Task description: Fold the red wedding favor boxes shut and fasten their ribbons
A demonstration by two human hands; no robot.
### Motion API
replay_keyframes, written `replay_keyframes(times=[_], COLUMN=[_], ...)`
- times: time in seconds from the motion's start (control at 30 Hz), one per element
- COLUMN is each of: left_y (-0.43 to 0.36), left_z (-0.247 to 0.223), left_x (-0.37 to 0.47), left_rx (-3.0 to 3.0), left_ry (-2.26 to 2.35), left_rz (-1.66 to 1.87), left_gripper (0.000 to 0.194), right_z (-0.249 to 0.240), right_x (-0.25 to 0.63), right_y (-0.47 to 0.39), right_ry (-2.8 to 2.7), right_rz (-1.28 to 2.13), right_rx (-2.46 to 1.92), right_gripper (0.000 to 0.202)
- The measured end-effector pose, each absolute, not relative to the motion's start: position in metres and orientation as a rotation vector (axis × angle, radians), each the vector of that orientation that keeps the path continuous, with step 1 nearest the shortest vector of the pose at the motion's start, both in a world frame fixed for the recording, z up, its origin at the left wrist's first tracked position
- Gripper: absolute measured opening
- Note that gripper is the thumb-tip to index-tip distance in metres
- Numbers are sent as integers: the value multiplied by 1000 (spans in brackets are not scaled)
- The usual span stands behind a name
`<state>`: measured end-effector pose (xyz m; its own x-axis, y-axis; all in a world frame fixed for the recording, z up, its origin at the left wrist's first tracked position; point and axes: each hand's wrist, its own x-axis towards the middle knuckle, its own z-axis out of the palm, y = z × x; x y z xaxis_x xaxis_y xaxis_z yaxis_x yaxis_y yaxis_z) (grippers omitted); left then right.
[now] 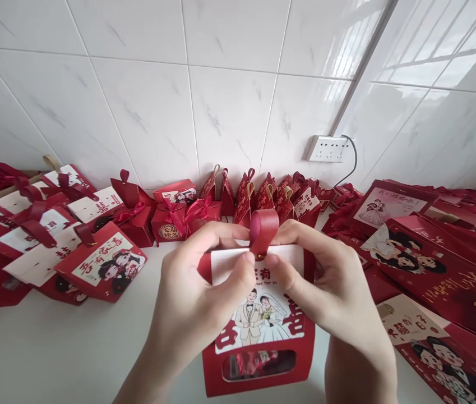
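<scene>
A red box (258, 367) with a white panel showing a bride and groom stands upright in the lower middle, filled items showing through its oval window. From its top rises a dark red strap loop (264, 227) with a small gold fastener at its base. My left hand (208, 280) grips the top left of the box, thumb pressed beside the fastener and fingers behind. On the other side my right hand (326, 275) grips it the same way, its thumb just right of the fastener. The fingertips behind the box are mostly hidden.
Assembled red and white boxes (101, 261) crowd the left. A row of small red boxes (246, 196) stands along the tiled wall (238, 112). Flat red cartons (439, 269) are piled at the right. A power strip (328, 149) with a cable is on the wall.
</scene>
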<state>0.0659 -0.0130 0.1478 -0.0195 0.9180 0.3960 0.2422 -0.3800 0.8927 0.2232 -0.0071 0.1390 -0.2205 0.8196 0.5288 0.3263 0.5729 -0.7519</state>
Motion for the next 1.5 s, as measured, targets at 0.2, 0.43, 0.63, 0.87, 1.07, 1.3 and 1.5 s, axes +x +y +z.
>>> replay_keyframes(times=[0.2, 0.43, 0.63, 0.87, 1.07, 1.3, 1.5], left_y=[-10, -10, -14, -11, -10, -11, -13], left_z=[143, 143, 145, 145, 145, 147, 148], left_x=[61, 63, 64, 60, 60, 61, 65], left_rx=[1705, 1644, 1576, 1634, 1647, 1646, 1512], left_ry=[1142, 1127, 1140, 1137, 1156, 1132, 1088], left_rz=[1452, 1414, 1412, 1382, 1309, 1318, 1376], left_gripper=[11, 12, 10, 11, 14, 13, 9], right_z=[139, 138, 138, 138, 139, 139, 140], right_x=[222, 221, 220, 220, 219, 220, 220], right_y=[-10, -13, -13, -13, -12, -12, -13], right_ry=[-1781, -1740, -1732, -1738, -1736, -1728, -1706], right_rz=[576, 647, 676, 661, 677, 667, 744], right_rx=[-955, -978, -1005, -1002, -1001, -1010, -1001], right_gripper=[11, 15, 15, 14, 16, 15, 14])
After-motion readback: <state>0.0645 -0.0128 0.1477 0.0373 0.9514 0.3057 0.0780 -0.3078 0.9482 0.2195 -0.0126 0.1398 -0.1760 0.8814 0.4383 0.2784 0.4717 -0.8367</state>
